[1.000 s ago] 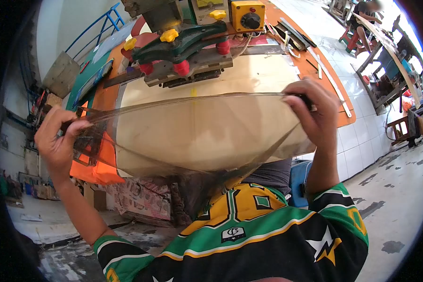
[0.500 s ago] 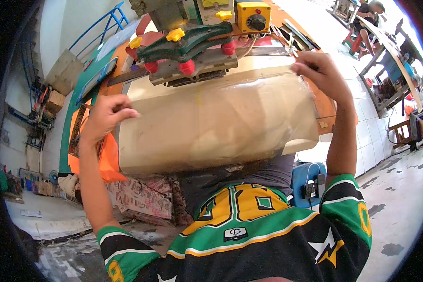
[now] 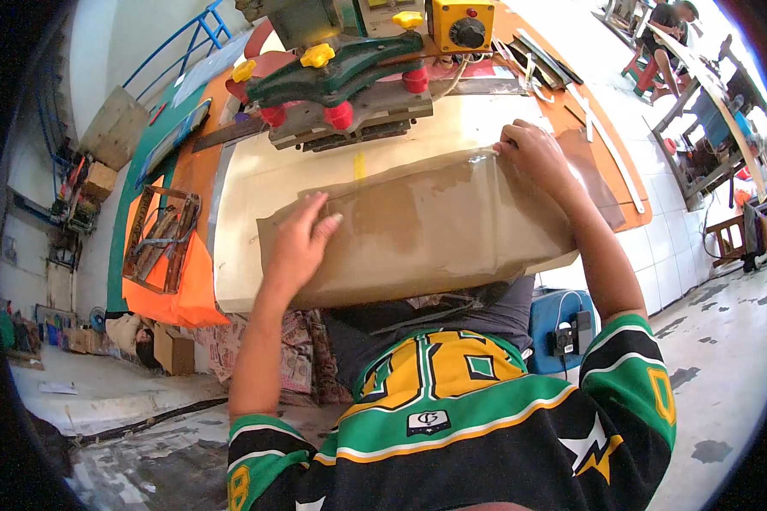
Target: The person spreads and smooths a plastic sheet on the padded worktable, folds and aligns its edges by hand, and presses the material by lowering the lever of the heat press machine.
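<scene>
A brownish see-through plastic sheet (image 3: 418,230) lies over the cream board (image 3: 239,221) on the table, its near edge hanging toward my lap. My left hand (image 3: 294,247) rests on the sheet's left part near its far edge, fingers stretched out and thumb apart. At the far right corner, my right hand (image 3: 533,153) pinches the sheet's edge between thumb and curled fingers. Just beyond the sheet stands a press head (image 3: 341,128) with a dark green bracket, red spacers and yellow knobs.
A yellow control box (image 3: 460,27) sits beside the press. To the left, a metal frame cutter (image 3: 162,234) lies on orange sheeting (image 3: 192,289). Strips of scrap (image 3: 541,64) lie at the back right. Another person (image 3: 669,38) sits at a far bench.
The sheet has come down onto the board and shifted right on its left side. My left hand has moved right and opened; my right hand has moved slightly left and lower.
</scene>
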The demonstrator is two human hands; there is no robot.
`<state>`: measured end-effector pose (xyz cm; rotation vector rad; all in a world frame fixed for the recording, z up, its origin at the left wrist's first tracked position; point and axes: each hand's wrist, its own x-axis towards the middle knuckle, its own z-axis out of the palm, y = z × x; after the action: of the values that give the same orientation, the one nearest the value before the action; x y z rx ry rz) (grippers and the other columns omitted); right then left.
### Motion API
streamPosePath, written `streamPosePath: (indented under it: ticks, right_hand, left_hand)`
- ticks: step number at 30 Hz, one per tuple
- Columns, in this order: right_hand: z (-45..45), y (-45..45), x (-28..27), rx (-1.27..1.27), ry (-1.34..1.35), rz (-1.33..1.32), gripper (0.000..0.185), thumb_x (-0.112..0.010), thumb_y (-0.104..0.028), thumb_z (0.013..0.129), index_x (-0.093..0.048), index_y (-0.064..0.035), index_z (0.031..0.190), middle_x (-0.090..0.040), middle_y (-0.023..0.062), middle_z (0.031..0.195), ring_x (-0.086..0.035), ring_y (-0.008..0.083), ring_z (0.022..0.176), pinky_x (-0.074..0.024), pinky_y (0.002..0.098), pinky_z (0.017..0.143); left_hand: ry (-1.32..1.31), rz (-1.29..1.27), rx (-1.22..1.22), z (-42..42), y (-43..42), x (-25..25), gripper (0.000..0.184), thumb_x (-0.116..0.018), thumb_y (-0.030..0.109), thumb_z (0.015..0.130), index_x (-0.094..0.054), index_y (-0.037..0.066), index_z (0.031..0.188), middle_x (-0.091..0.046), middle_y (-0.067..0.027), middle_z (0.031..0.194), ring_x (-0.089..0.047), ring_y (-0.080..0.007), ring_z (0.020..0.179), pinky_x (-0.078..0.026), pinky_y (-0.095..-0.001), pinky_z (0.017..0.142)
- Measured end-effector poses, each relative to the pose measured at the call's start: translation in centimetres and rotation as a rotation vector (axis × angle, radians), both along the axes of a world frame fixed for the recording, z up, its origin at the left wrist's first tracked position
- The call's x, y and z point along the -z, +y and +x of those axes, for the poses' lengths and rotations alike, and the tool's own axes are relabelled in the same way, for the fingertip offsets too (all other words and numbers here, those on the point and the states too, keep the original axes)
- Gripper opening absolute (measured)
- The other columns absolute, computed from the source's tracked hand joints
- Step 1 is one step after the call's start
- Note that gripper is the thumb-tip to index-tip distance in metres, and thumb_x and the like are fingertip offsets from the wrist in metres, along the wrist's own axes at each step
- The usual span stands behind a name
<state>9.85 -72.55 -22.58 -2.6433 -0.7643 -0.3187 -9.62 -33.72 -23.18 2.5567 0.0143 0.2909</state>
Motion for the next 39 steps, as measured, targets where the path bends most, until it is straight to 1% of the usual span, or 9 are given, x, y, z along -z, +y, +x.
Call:
streamPosePath:
  ticks: [2, 3, 5, 8, 10, 16, 24, 33, 39]
  right_hand:
    - [-1.5, 0.6, -0.3, 0.044, -0.049, -0.011, 0.022, -0.070, -0.026, 0.097, -0.068, -0.0043, 0.101, -0.069, 0.0147, 0.107, -0.065, 0.0367, 0.102, -0.0500, 0.0479, 0.090]
    - [-2.3, 0.9, -0.6, 0.031, -0.147, -0.020, 0.023, -0.070, -0.025, 0.096, -0.068, -0.0052, 0.107, -0.068, 0.0135, 0.114, -0.063, 0.0363, 0.109, -0.0485, 0.0493, 0.095]
    - [-4.0, 1.5, -1.1, 0.020, -0.243, -0.030, 0.025, -0.070, -0.025, 0.096, -0.067, -0.0062, 0.113, -0.067, 0.0124, 0.121, -0.061, 0.0359, 0.116, -0.0469, 0.0506, 0.099]
    - [-6.6, 1.8, -1.0, -0.101, -0.051, -0.019, 0.040, -0.068, -0.032, 0.098, -0.065, -0.0079, 0.129, -0.064, 0.0120, 0.136, -0.055, 0.0343, 0.131, -0.0407, 0.0519, 0.112]
    - [-7.6, 2.0, -0.1, -0.157, 0.065, -0.126, 0.057, -0.062, -0.044, 0.101, -0.056, -0.0097, 0.146, -0.052, 0.0126, 0.156, -0.042, 0.0323, 0.148, -0.0306, 0.0537, 0.123]
    - [-5.5, 2.3, 1.5, -0.147, 0.173, -0.131, 0.077, -0.050, -0.062, 0.103, -0.037, -0.0151, 0.163, -0.032, 0.0096, 0.170, -0.023, 0.0287, 0.159, -0.0167, 0.0573, 0.128]
    - [-4.2, 3.3, 2.4, -0.118, 0.116, -0.131, 0.079, -0.044, -0.066, 0.104, -0.038, -0.0130, 0.162, -0.034, 0.0095, 0.169, -0.026, 0.0278, 0.158, -0.0170, 0.0569, 0.128]
    - [-3.8, 3.5, 2.9, -0.102, 0.099, -0.135, 0.080, -0.041, -0.068, 0.104, -0.037, -0.0131, 0.162, -0.033, 0.0098, 0.169, -0.026, 0.0280, 0.158, -0.0159, 0.0569, 0.129]
    - [-3.3, 3.9, 2.7, -0.112, 0.096, -0.171, 0.081, -0.039, -0.068, 0.104, -0.035, -0.0122, 0.162, -0.032, 0.0113, 0.170, -0.026, 0.0301, 0.158, -0.0171, 0.0578, 0.128]
  left_hand:
    - [0.022, 0.275, 0.077, -0.5, -0.3, 2.9, 0.067, -0.051, 0.048, 0.107, -0.044, 0.004, 0.157, -0.040, -0.0216, 0.163, -0.038, -0.0346, 0.152, -0.029, -0.0502, 0.125]
    - [0.022, 0.274, 0.078, -0.7, -0.6, 2.9, 0.067, -0.051, 0.048, 0.107, -0.044, 0.004, 0.157, -0.040, -0.0216, 0.163, -0.038, -0.0346, 0.152, -0.029, -0.0502, 0.125]
    - [0.155, 0.325, 0.060, -0.9, -0.8, 2.8, 0.078, -0.041, 0.056, 0.108, -0.026, 0.006, 0.165, -0.023, -0.0145, 0.173, -0.017, -0.0317, 0.161, -0.013, -0.0541, 0.130]
    - [0.129, 0.356, 0.054, -0.2, -0.2, 3.3, 0.076, -0.039, 0.056, 0.109, -0.024, 0.008, 0.166, -0.023, -0.0119, 0.173, -0.019, -0.0314, 0.160, -0.014, -0.0536, 0.129]
    - [0.114, 0.351, 0.048, 0.8, 0.5, 3.6, 0.075, -0.039, 0.055, 0.109, -0.025, 0.008, 0.166, -0.024, -0.0117, 0.173, -0.019, -0.0309, 0.160, -0.013, -0.0537, 0.129]
    - [0.084, 0.355, 0.040, 3.9, 2.0, 4.0, 0.074, -0.041, 0.053, 0.109, -0.026, 0.007, 0.165, -0.025, -0.0117, 0.172, -0.021, -0.0304, 0.160, -0.015, -0.0550, 0.129]
    - [0.036, 0.333, 0.040, 6.6, 3.8, 4.7, 0.081, -0.047, 0.052, 0.108, -0.023, -0.001, 0.164, -0.022, -0.0198, 0.172, -0.016, -0.0355, 0.160, -0.013, -0.0560, 0.129]
    - [0.038, 0.356, 0.029, 7.4, 4.2, 4.5, 0.083, -0.045, 0.058, 0.106, -0.027, -0.001, 0.163, -0.024, -0.0166, 0.172, -0.019, -0.0292, 0.161, -0.016, -0.0509, 0.130]
    - [-0.012, 0.333, 0.053, 8.6, 5.3, 5.3, 0.086, -0.045, 0.060, 0.105, -0.030, -0.005, 0.160, -0.027, -0.0224, 0.169, -0.021, -0.0328, 0.159, -0.016, -0.0503, 0.130]
